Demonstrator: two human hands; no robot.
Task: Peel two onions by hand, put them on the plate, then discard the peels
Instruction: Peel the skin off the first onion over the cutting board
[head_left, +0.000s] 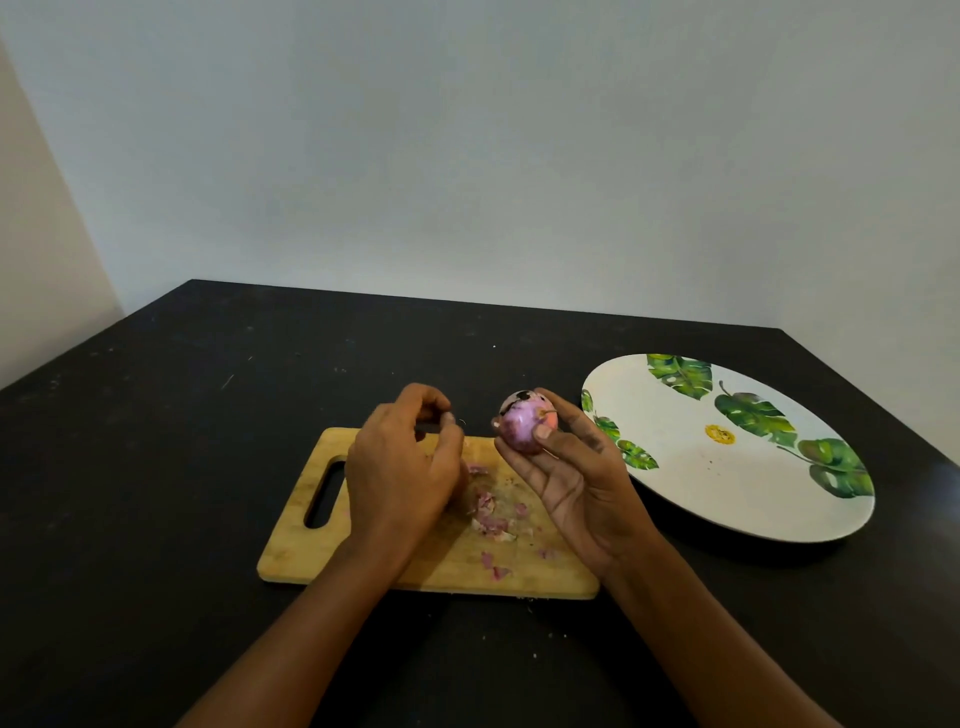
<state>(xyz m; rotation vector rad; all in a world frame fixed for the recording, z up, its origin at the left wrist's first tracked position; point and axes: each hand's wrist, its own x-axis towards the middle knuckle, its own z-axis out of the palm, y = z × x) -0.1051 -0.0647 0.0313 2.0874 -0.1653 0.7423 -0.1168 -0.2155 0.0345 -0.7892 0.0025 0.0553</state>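
While R hand (571, 467) grips a round, glossy purple onion (524, 428) over the wooden board (311, 561) — near the leaf-print plate (727, 493) — L hand (400, 467) pinches a blurry dark scrap (434, 427); papery peel bits (491, 514) litter the board.

Black scuffed table (156, 415); pale grey wall (467, 130) behind; dim light.

Likely a home kitchen corner: a dark counter (156, 467) against bare pale walls (467, 156) carries a wooden board (452, 566) strewn with peels (491, 514), a leaf-patterned plate (727, 499) beside it.
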